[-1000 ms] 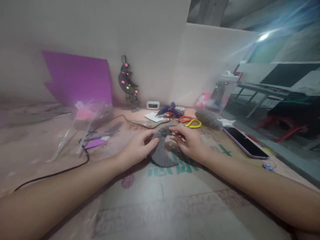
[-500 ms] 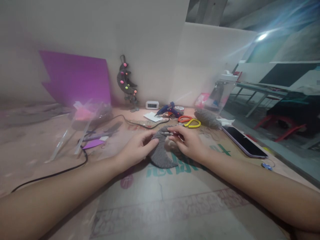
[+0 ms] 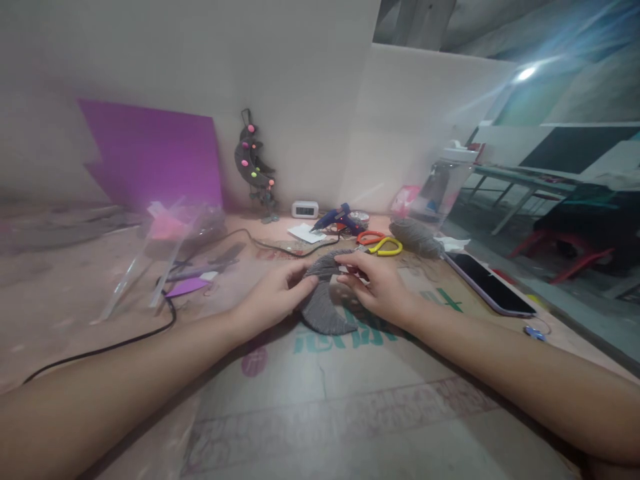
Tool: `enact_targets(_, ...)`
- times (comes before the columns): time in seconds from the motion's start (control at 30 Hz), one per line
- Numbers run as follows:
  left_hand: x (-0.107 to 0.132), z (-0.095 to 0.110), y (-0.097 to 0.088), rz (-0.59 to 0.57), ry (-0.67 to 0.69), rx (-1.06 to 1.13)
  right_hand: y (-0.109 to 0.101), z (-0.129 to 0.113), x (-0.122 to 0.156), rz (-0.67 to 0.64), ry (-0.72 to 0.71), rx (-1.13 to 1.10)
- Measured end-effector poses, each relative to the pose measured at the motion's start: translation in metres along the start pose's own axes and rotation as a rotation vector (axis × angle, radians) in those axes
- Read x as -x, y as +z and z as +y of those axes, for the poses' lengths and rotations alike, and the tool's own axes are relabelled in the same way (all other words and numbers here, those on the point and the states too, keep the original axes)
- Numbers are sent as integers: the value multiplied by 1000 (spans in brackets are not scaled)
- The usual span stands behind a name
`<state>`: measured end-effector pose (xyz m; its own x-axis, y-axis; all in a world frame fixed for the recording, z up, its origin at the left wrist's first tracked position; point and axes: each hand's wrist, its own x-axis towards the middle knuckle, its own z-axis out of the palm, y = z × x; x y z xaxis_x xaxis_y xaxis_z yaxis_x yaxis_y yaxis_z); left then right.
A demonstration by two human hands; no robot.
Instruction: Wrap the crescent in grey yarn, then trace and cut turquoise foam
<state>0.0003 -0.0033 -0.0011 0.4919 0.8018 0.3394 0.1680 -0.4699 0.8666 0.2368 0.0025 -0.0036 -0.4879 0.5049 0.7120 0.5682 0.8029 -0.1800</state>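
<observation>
My left hand is closed on the outer left edge of a crescent moon wrapped in grey yarn, its thumb lying across the front. The crescent is held over the cardboard, its lower tip pointing right. At the crescent's upper inner edge is my right hand, thumb and fingers drawn together in a pinch. Whatever lies between those fingertips is too small and hidden to name. A small pale bit shows beside them.
Behind my hands are scissors, a blue glue gun, a small digital clock and a grey yarn ball. A phone lies right. Clear sticks and a black cord lie left. A decorated moon hangs behind.
My right fingertips have shifted slightly at the crescent's upper edge, and the pale strip seen across it earlier shows less now. My left hand keeps its hold.
</observation>
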Motion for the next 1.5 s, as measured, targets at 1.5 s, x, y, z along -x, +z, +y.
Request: enact_targets(1.5, -1, 3, 0, 12, -150, 184, 1, 4, -1, -11, -125, 109)
